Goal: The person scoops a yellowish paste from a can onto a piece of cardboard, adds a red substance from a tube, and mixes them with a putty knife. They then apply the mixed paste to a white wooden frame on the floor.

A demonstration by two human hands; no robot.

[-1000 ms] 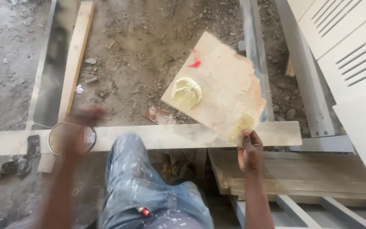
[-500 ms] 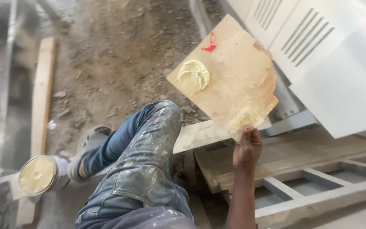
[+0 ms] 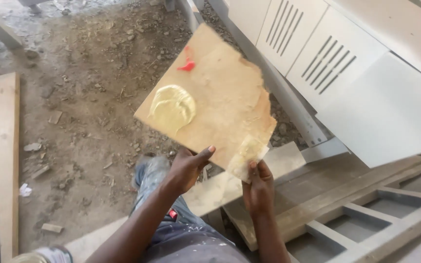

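- Right hand [image 3: 259, 187] has its grip pinched on the lower corner of the board [image 3: 220, 102].
- Left hand [image 3: 187, 168] is just left of that grip, thumb on the board's lower edge, fingers hidden behind.
- Above the grips, a yellow paste blob [image 3: 172, 108] and a red mark [image 3: 187, 64] sit on the board's face.
- White louvred panels [image 3: 317, 53] lie to the right.

Edges and cover-ups

Left hand [image 3: 187, 168] fingers tucked behind the board [image 3: 210, 104]; the tin [image 3: 25, 258] clipped at the bottom left; the plank [image 3: 6, 160] runs out at the bottom edge.
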